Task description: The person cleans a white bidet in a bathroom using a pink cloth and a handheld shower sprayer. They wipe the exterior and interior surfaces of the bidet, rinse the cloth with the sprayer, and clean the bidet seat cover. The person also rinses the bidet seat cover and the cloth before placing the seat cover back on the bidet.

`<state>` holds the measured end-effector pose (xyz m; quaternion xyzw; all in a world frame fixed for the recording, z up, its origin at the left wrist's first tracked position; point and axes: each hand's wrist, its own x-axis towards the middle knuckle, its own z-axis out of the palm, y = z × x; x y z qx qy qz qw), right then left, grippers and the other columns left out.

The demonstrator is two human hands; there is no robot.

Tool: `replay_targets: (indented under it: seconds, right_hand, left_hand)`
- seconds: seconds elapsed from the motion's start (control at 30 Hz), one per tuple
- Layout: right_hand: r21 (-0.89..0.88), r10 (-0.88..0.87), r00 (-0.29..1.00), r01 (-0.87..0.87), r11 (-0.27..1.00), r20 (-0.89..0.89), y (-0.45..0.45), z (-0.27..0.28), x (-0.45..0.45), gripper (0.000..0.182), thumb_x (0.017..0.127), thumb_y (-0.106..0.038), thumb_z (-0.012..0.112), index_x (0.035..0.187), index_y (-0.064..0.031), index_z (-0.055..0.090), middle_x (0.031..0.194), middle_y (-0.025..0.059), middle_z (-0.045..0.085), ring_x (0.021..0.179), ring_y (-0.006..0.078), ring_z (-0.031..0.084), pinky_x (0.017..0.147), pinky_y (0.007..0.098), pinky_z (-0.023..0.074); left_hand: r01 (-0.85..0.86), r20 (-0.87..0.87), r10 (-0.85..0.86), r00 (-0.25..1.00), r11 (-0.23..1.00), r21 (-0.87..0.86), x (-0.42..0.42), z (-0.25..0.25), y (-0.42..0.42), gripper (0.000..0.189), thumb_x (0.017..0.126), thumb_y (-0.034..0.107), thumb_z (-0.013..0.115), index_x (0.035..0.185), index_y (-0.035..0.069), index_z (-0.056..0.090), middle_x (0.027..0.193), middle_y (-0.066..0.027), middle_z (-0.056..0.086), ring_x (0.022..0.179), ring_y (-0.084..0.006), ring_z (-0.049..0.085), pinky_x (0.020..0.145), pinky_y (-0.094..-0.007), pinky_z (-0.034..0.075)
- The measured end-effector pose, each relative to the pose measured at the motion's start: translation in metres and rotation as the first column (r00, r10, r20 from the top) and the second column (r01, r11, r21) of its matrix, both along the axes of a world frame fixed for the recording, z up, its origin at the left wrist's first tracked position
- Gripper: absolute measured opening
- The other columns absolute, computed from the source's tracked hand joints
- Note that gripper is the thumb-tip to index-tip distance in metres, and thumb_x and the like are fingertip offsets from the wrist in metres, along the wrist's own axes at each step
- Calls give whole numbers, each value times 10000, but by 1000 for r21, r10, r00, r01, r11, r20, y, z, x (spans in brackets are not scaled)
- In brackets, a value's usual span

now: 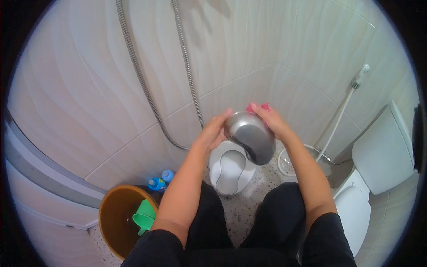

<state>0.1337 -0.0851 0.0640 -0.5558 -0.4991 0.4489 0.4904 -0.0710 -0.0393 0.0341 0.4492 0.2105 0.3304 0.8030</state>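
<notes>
A kidney-shaped stainless steel basin (252, 137) is held up between my hands, its smooth underside facing the camera. My left hand (216, 130) grips its left end, with the thumb along the rim side. At the upper right edge, my right hand (272, 120) holds the basin together with a crumpled pink cloth or scrubber (266, 106), partly hidden by the fingers. Below the basin, on the speckled floor, stands a white round potty-like seat (215, 158) with a figure-eight-shaped opening; the basin overlaps its right side in the view.
A brown bucket (111, 207) with a green plastic dipper (145, 215) stands at lower left, beside blue bottles (156, 184). Two metal shower hoses (141, 80) hang at the wall. A white toilet (355, 213) and a bidet sprayer (360, 76) with its hose are at right.
</notes>
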Motion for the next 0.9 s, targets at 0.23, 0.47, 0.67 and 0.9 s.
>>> replay_targets:
  seconds: [0.23,0.47,0.67,0.9]
  right_hand:
    - [403,-420,889,323,856,180,20,-25,18,366,870,-303,598,1072,1,612,942,80,650,838,153,592,765,284,471]
    - [724,-417,754,-111,681,508,2,-15,-50,296,816,-82,583,1110,-64,611,1048,119,624,975,242,594,849,325,463]
    - [663,-391,859,84,744,330,12,-5,-36,201,830,-198,592,1010,-128,649,1094,116,598,1046,280,547,946,455,336]
    - [710,-501,714,6,704,490,7,-20,-49,282,827,-208,579,1106,-169,592,1200,79,522,1156,266,458,978,533,272]
  left_hand:
    - [23,-2,-23,1000,999,36,21,-14,-14,398,863,313,640,1104,2,576,1007,-62,636,921,-136,595,830,-299,463]
    - [-209,234,258,937,953,-218,49,-46,-11,402,893,401,575,1126,73,559,1061,-39,633,967,-160,603,895,-361,458]
    - [-127,236,165,958,977,-170,38,-27,-16,496,882,460,564,1208,92,503,1178,-77,581,1055,-208,575,917,-459,438]
    - [-121,289,161,944,981,-151,40,-34,-14,513,885,471,549,1235,102,486,1194,-90,574,1113,-239,550,945,-524,414]
